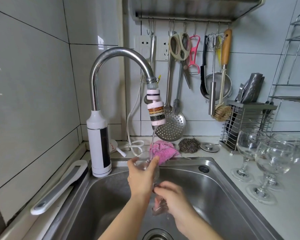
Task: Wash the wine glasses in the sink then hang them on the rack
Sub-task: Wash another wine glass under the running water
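Note:
A clear wine glass (143, 162) is held over the steel sink (218, 189), its bowl up under the running stream from the tap (156, 111). My left hand (141, 177) wraps round the bowl. My right hand (171, 196) grips the stem and foot lower down, partly hiding them. Three more wine glasses (274, 160) stand upright on the counter to the right of the sink. A wire rack (294, 66) rises at the far right.
A pink cloth (163, 150) and a steel scourer (189, 144) lie behind the sink. Utensils hang from a hook rail (184, 19) on the tiled wall. A knife block holder (246, 122) stands behind the glasses. A white-handled tool (59, 187) lies left of the sink.

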The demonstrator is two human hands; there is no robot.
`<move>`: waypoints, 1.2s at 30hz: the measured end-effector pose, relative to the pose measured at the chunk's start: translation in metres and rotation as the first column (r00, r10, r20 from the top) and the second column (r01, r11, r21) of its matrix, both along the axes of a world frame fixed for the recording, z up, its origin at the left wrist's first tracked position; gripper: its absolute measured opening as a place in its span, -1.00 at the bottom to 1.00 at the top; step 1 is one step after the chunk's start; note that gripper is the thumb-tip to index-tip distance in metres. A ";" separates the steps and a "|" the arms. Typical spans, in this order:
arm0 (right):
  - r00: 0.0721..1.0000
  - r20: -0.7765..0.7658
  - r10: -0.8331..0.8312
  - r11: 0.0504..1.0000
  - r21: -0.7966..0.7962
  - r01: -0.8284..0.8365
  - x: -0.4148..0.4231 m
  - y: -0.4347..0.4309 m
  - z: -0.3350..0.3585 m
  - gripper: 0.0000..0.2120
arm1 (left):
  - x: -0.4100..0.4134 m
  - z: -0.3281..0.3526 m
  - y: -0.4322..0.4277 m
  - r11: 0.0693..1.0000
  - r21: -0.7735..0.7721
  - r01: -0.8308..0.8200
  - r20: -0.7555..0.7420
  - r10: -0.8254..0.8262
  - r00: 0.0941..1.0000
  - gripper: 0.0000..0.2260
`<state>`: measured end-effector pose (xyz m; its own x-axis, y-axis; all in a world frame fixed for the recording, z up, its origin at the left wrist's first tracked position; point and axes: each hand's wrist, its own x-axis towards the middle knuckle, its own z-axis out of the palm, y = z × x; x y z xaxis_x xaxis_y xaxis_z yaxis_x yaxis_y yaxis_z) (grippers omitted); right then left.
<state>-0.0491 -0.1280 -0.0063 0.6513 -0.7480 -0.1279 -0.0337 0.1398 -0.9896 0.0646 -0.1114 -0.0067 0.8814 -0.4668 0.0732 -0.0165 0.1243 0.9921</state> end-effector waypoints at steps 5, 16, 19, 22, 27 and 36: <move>0.999 0.031 0.033 0.996 0.084 -0.036 -0.003 -0.002 0.001 -0.89 | 0.003 0.001 0.000 1.000 0.000 0.030 0.021 -0.030 0.999 -0.31; 0.995 0.034 0.098 0.988 0.117 -0.102 -0.005 -0.001 0.002 -0.80 | 0.003 0.006 0.001 0.931 -0.267 0.248 -0.221 -0.309 0.925 -0.29; 0.987 -0.163 0.003 0.974 -0.221 -0.039 0.001 0.000 -0.007 -0.78 | -0.002 0.002 -0.001 0.995 0.063 0.071 0.113 -0.078 0.991 -0.35; 0.982 -0.190 -0.020 0.954 -0.299 -0.038 0.003 0.001 -0.010 -0.80 | -0.003 -0.002 -0.004 0.994 0.104 -0.024 0.196 0.004 0.981 -0.59; 0.999 -0.020 0.048 0.999 -0.011 -0.048 -0.001 0.000 -0.004 -0.76 | 0.004 0.005 -0.001 0.898 -0.281 0.338 -0.395 -0.429 0.812 -0.46; 0.993 -0.115 0.029 0.973 -0.225 -0.054 0.003 0.001 -0.008 -0.73 | -0.007 0.006 0.004 0.998 0.046 -0.032 0.116 0.026 0.993 -0.61</move>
<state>-0.0465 -0.1274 -0.0146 0.6736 -0.7385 -0.0298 -0.1449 -0.0924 -0.9851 0.0580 -0.1071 -0.0012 0.8816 -0.4465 0.1532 -0.1340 0.0744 0.9882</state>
